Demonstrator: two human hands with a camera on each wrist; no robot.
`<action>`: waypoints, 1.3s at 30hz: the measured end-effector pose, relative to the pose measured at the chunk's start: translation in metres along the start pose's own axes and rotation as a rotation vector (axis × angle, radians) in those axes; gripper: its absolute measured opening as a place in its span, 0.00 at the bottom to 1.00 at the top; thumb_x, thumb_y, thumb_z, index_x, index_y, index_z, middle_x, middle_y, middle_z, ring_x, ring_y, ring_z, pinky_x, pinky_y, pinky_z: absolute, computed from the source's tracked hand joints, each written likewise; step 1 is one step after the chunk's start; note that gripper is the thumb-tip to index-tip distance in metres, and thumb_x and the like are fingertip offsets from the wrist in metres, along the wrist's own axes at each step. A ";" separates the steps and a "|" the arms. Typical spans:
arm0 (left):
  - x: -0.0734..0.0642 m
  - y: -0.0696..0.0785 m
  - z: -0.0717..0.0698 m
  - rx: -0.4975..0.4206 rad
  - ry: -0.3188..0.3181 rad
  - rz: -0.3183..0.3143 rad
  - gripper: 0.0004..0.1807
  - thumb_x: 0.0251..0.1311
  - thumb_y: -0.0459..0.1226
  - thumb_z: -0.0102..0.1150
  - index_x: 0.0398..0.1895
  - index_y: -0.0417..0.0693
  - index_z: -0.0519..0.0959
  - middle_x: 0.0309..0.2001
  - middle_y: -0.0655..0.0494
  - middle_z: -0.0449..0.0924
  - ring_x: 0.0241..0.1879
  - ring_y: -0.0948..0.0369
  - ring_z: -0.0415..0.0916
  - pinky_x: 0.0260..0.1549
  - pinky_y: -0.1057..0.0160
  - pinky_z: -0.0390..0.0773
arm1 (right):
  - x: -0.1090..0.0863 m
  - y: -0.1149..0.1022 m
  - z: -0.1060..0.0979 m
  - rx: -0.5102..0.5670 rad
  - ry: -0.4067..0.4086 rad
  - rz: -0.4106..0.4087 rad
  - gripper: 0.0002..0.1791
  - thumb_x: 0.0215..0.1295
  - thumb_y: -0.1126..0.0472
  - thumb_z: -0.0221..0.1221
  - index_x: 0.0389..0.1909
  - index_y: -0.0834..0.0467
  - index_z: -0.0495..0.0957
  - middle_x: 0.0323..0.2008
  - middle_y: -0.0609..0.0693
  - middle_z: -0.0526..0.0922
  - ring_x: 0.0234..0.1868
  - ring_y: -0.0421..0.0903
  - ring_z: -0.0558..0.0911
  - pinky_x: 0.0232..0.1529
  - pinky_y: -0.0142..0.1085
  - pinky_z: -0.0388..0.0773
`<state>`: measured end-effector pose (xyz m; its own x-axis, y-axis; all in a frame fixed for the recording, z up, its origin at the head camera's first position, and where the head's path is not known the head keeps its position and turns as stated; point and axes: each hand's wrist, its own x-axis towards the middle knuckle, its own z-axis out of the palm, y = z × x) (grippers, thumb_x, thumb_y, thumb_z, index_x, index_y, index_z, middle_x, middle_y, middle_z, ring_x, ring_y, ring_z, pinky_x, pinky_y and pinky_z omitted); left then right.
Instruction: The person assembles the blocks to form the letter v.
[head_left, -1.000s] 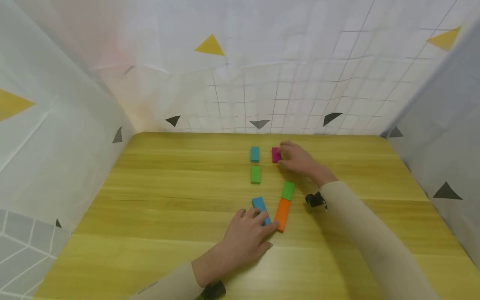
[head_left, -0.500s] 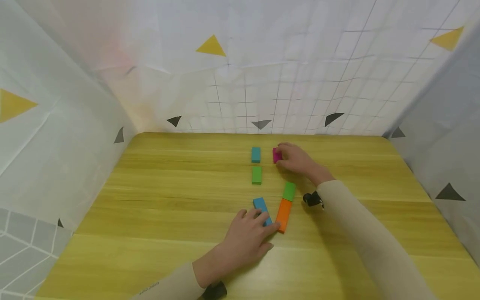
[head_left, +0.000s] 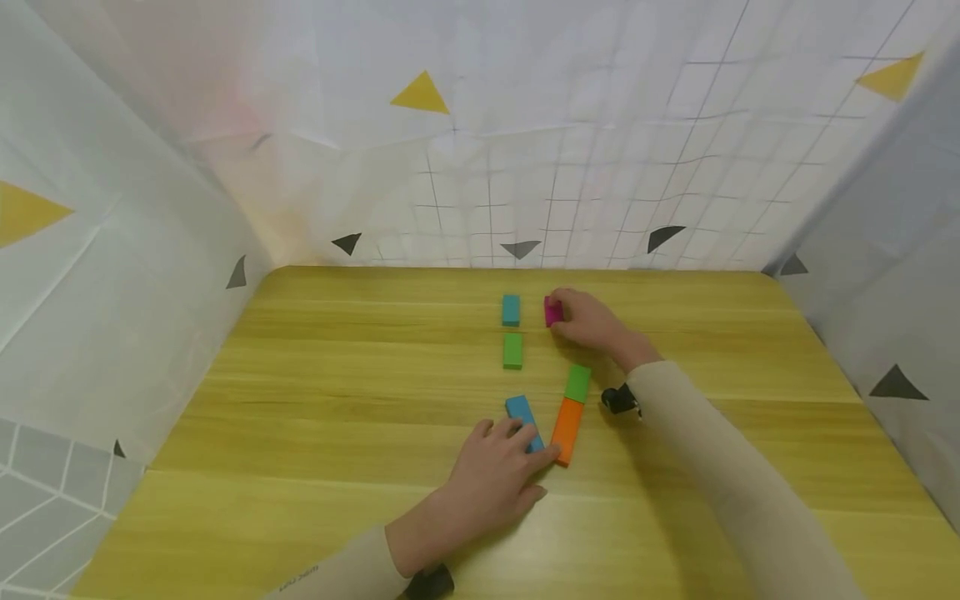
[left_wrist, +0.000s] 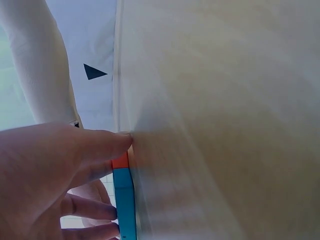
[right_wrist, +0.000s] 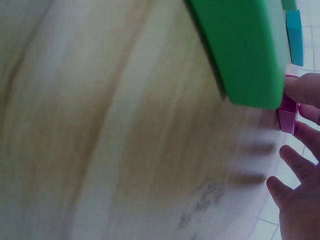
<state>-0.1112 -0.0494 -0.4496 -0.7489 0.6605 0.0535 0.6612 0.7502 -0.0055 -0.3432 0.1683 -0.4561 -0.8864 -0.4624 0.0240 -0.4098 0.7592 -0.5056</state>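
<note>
My right hand (head_left: 588, 321) pinches a magenta block (head_left: 552, 313) at the far part of the wooden table, thumb on one end and a finger at the other. In the right wrist view the magenta block (right_wrist: 287, 120) lies between the thumb and fingers. Nearer to me, my left hand (head_left: 487, 475) rests its fingertips on a blue block (head_left: 518, 407) and touches the near end of an orange block (head_left: 567, 429). The left wrist view shows the blue block (left_wrist: 125, 202) beside loosely bent fingers. A green block (head_left: 577, 383) adjoins the orange one's far end.
Left of the magenta block lies a teal block (head_left: 511, 309), with another green block (head_left: 512, 351) just nearer to me. White patterned sheets (head_left: 360, 183) stand behind the table (head_left: 315, 400) and at both sides.
The right hand's fingers have closed in on the magenta block and the right forearm has shifted slightly left. My left hand and the other blocks look unmoved.
</note>
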 end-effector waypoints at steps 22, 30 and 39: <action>0.000 0.000 0.001 0.007 0.015 0.003 0.27 0.65 0.58 0.56 0.67 0.73 0.72 0.56 0.61 0.77 0.60 0.55 0.72 0.54 0.46 0.76 | -0.002 -0.003 -0.003 -0.014 -0.021 0.031 0.18 0.63 0.64 0.59 0.54 0.61 0.73 0.45 0.57 0.82 0.44 0.54 0.75 0.52 0.48 0.75; -0.001 0.000 0.001 0.012 0.018 0.003 0.27 0.64 0.59 0.56 0.67 0.73 0.72 0.56 0.61 0.76 0.60 0.55 0.72 0.54 0.47 0.76 | -0.004 -0.004 -0.004 -0.021 -0.019 0.018 0.18 0.62 0.64 0.60 0.53 0.62 0.74 0.44 0.57 0.82 0.43 0.54 0.76 0.52 0.48 0.75; -0.001 0.001 -0.001 -0.006 -0.001 0.000 0.27 0.65 0.59 0.56 0.68 0.72 0.71 0.57 0.61 0.76 0.61 0.54 0.71 0.54 0.47 0.76 | -0.010 -0.009 -0.008 -0.037 -0.018 -0.007 0.18 0.62 0.63 0.61 0.53 0.62 0.75 0.46 0.56 0.82 0.44 0.53 0.76 0.53 0.48 0.75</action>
<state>-0.1100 -0.0496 -0.4483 -0.7488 0.6607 0.0524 0.6616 0.7498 0.0005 -0.3319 0.1697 -0.4453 -0.8798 -0.4752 0.0119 -0.4235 0.7722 -0.4737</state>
